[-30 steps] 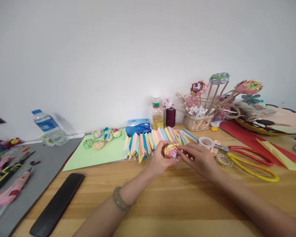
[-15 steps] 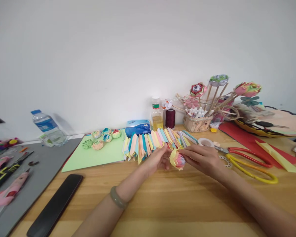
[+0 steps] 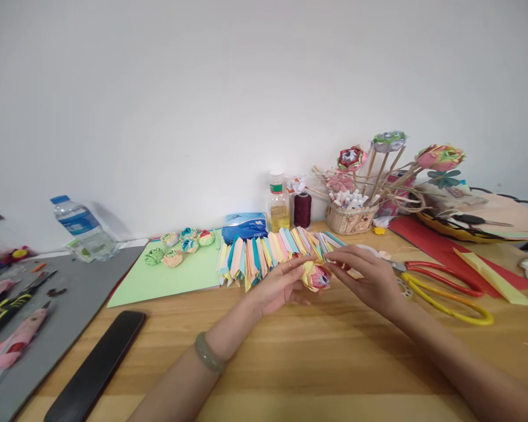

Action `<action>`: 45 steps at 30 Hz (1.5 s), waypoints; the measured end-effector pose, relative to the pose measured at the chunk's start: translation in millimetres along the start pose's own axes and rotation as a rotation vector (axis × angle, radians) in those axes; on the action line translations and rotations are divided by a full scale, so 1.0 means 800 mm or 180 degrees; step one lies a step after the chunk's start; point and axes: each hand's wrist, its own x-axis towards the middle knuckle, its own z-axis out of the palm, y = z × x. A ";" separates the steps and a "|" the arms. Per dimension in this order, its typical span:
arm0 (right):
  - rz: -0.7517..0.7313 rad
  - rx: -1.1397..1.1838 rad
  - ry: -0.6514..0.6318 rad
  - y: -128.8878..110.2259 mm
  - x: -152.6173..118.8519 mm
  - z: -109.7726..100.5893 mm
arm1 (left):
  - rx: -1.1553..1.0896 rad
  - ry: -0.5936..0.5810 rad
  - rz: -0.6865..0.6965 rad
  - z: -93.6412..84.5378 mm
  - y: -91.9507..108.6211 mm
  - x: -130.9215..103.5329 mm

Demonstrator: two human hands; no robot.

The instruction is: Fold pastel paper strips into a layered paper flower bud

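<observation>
A folded paper flower [image 3: 317,277], yellow outside with pink and lilac petals inside, is held above the wooden table, its open face tilted towards me. My left hand [image 3: 282,288] grips it from the left, with the index finger along its upper edge and the other fingers partly behind it. From the right, the thumb and fingertips of my right hand [image 3: 366,272] pinch at its upper right rim. Just behind both hands lies a row of folded paper strips [image 3: 250,258] in many pastel colours.
Small paper flowers [image 3: 189,243] sit on green paper [image 3: 167,281] to the left. A black phone-like slab [image 3: 99,363] lies at front left. Scissors [image 3: 449,293] with red and yellow handles lie right. Behind stand an oil bottle [image 3: 279,202], maroon thread [image 3: 302,210] and a flower basket [image 3: 352,217].
The paper flower has been turned so more of its inner petals face me. My left index finger has stretched across its top, and my right fingers have lifted slightly at its rim.
</observation>
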 end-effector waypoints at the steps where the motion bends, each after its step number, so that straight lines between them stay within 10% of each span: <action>1: 0.0232 0.0170 0.0019 -0.004 0.002 0.000 | -0.0021 0.0072 0.0127 0.001 0.001 0.001; 10: 0.0976 0.0654 -0.0383 -0.023 0.001 0.010 | 0.0010 0.0791 0.0812 0.001 -0.005 0.008; 45: 0.0966 0.0219 -0.0400 -0.026 -0.002 0.019 | 0.0182 0.0793 0.1236 0.009 -0.017 0.018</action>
